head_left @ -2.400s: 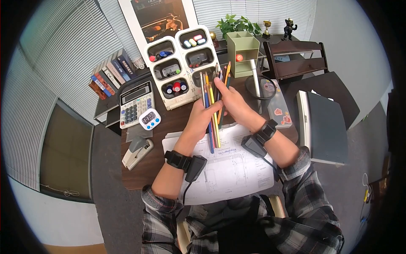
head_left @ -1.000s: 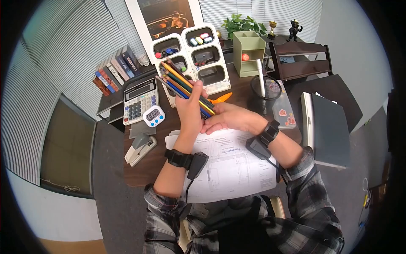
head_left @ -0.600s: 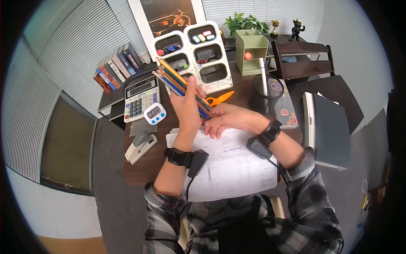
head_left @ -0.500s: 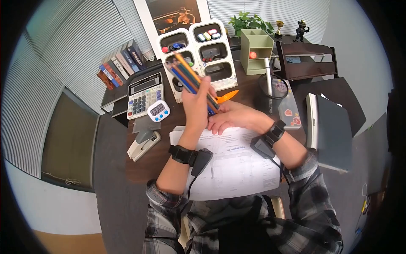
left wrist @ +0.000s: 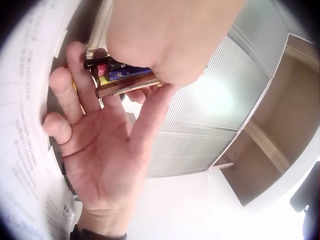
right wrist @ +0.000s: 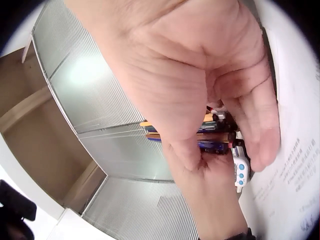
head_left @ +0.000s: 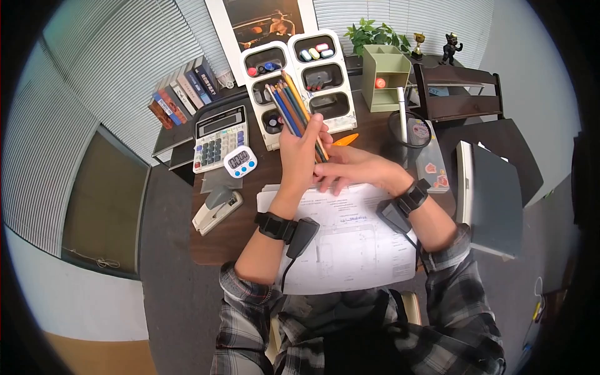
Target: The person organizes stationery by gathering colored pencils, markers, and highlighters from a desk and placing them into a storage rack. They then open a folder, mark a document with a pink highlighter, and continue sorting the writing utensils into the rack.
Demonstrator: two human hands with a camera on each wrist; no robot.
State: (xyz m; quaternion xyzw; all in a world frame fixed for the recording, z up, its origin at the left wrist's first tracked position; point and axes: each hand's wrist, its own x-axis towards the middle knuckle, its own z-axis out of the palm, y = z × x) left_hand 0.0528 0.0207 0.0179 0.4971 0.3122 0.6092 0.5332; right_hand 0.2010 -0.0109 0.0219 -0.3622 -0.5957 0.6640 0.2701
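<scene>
A bundle of coloured pencils (head_left: 292,105) leans slightly left and away in the head view, tips upward. My left hand (head_left: 299,153) grips it around the lower part, thumb along the near side. The right hand (head_left: 365,170) lies at the bundle's lower end, its fingers loosely bent. From the left wrist, the pencils' blunt ends (left wrist: 125,75) show close to the fingers of the right hand (left wrist: 100,155). Orange-handled scissors (head_left: 345,140) lie just behind the hands, partly hidden. Beneath both hands are printed papers (head_left: 347,250).
Behind stands a white organizer (head_left: 340,123) with caps and erasers in its compartments. At left are a calculator (head_left: 219,147), a timer (head_left: 240,161) and a stapler (head_left: 217,212). A mesh pen cup (head_left: 409,134) and a green holder (head_left: 378,100) stand right, beside a dark binder (head_left: 494,194).
The bundle tilted left as the left hand took it, then came back more upright. My right hand moved down to its lower end. The head view has shifted slightly left.
</scene>
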